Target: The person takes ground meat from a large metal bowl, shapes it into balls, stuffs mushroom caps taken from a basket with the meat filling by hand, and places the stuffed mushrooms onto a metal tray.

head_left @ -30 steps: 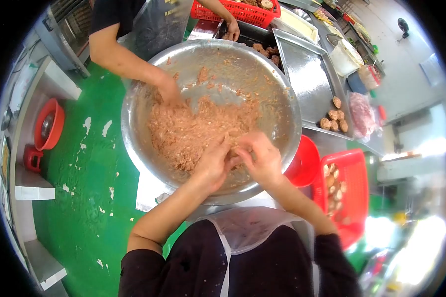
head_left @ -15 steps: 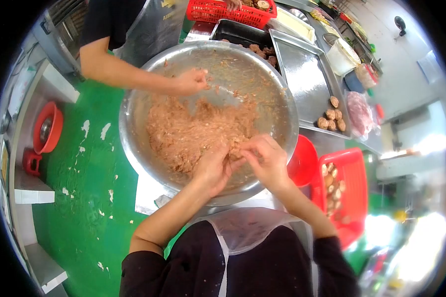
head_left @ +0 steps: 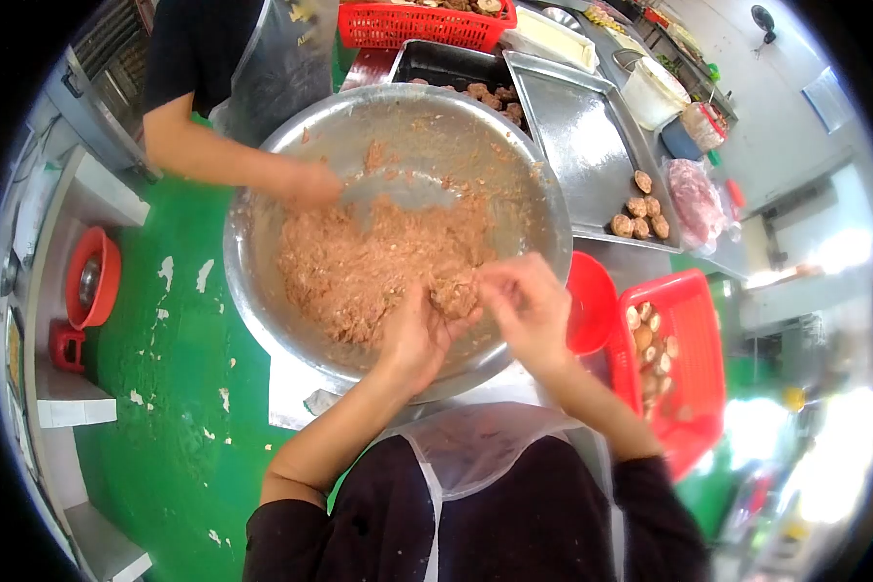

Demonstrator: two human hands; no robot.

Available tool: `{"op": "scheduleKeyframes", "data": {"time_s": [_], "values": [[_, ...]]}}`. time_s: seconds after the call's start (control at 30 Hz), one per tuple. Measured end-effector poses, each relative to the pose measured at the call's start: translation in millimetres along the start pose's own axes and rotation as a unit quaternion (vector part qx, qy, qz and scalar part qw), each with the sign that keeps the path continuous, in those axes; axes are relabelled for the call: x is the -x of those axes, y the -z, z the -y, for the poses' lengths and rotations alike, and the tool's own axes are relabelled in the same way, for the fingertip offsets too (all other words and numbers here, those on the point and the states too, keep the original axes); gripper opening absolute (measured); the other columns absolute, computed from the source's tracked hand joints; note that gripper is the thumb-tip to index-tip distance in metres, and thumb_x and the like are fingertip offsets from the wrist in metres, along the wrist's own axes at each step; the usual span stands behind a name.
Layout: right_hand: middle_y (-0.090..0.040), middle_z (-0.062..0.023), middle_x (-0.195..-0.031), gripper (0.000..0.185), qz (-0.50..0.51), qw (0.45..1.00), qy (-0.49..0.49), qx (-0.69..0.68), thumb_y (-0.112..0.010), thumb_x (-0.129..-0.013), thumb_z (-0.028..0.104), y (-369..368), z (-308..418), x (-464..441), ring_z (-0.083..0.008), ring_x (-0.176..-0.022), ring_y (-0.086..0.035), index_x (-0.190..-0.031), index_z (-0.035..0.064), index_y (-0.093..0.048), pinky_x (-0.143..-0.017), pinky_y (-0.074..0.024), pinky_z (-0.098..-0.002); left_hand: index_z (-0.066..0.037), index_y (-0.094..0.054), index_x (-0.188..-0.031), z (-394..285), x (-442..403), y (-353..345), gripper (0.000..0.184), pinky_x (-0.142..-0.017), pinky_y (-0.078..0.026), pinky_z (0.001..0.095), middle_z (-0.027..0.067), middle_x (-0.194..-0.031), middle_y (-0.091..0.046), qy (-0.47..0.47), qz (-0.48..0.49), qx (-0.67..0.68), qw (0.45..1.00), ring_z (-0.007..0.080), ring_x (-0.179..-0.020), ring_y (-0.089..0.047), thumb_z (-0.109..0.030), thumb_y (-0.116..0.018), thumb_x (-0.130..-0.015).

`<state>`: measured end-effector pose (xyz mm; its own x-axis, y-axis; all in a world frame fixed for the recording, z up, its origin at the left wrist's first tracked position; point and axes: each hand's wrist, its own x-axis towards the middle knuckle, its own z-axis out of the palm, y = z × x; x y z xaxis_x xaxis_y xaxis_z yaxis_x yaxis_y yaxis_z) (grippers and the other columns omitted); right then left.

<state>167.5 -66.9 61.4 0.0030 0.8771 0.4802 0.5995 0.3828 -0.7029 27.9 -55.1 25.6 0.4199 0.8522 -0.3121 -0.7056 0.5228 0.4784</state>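
A big steel bowl [head_left: 247,291] holds a mass of pinkish-brown minced meat [head_left: 344,257]. Over its near edge, my left hand [head_left: 417,335] cups a lump of minced meat [head_left: 453,296] between thumb and fingers. Whether anything lies under that lump is hidden. My right hand [head_left: 529,310] is at the lump's right side, thumb and fingertips drawn together against it. Across the bowl, a co-worker's hand [head_left: 310,184], blurred by motion, hangs over the left part of the meat.
Right of the bowl are a red bowl [head_left: 592,306] and a red basket [head_left: 703,359] with cut mushrooms [head_left: 655,354]. Several stuffed pieces [head_left: 640,209] sit on a metal tray [head_left: 577,136]. Behind stand a black tray [head_left: 432,63] of meat pieces and another red basket [head_left: 398,29].
The co-worker's hand has moved left and slightly down over the bowl. My right fingers have shifted a little, and the lump in my left hand shows more. The whole view has shifted slightly.
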Motion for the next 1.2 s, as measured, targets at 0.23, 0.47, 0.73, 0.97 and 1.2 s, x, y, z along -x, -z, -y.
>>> {"op": "scheduleKeyframes", "data": {"time_s": [0.23,0.47,0.73,0.97,1.2], "values": [[-0.062,-0.0157,-0.102,0.022,0.015,0.994,0.102,0.038,-0.061,-0.079,0.005,-21.5,-10.5,13.2,-0.0303,-0.095,-0.06,-0.1,0.0028,-0.063,-0.082,-0.0489,-0.0368,-0.007,-0.046,-0.12,10.7,-4.1,6.2,0.034,-0.085,-0.048,0.0336,0.0058,-0.113,-0.053,0.025,-0.034,-0.021,0.999,0.0162,-0.1,-0.054,-0.026,-0.027,-0.099],[-0.063,-0.0143,-0.102,0.024,0.002,0.999,0.031,-0.038,-0.065,-0.075,0.006,-20.4,-9.1,18.9,-0.0306,-0.099,-0.06,-0.098,0.0024,-0.064,-0.084,-0.0496,-0.0371,-0.008,-0.047,-0.119,10.0,3.3,0.5,0.033,-0.085,-0.048,0.0307,0.0044,-0.112,-0.054,0.045,-0.056,-0.003,0.997,0.0147,-0.101,-0.054,-0.029,-0.03,-0.099],[-0.064,-0.0146,-0.1,0.021,0.073,0.993,0.095,0.005,-0.064,-0.076,0.006,-20.3,-23.0,22.5,-0.0304,-0.096,-0.062,-0.097,0.0019,-0.064,-0.082,-0.0499,-0.0355,-0.005,-0.04,-0.127,10.4,10.7,-9.1,0.059,-0.098,-0.039,0.034,0.01,-0.12,-0.048,0.107,-0.048,0.048,0.992,0.0208,-0.11,-0.049,-0.049,-0.016,-0.096],[-0.065,-0.0134,-0.099,0.019,0.019,0.998,0.012,-0.053,-0.06,-0.08,0.006,-20.7,-15.3,21.7,-0.0284,-0.094,-0.062,-0.098,0.0025,-0.065,-0.081,-0.0492,-0.0341,-0.005,-0.036,-0.13,8.8,14.1,-10.9,0.065,-0.1,-0.035,0.0369,0.0094,-0.122,-0.046,0.072,-0.001,0.022,0.997,0.0214,-0.114,-0.045,-0.053,-0.012,-0.094],[-0.065,-0.0124,-0.1,0.02,-0.008,0.968,-0.112,-0.224,-0.058,-0.083,0.008,-12.2,-4.1,15.2,-0.0249,-0.096,-0.062,-0.102,0.005,-0.065,-0.084,-0.0479,-0.0331,-0.004,-0.03,-0.134,6.6,13.8,-10.4,0.063,-0.099,-0.034,0.041,0.0093,-0.128,-0.043,0.04,0.011,0.0,0.999,0.0228,-0.118,-0.044,-0.051,-0.012,-0.096]]}}
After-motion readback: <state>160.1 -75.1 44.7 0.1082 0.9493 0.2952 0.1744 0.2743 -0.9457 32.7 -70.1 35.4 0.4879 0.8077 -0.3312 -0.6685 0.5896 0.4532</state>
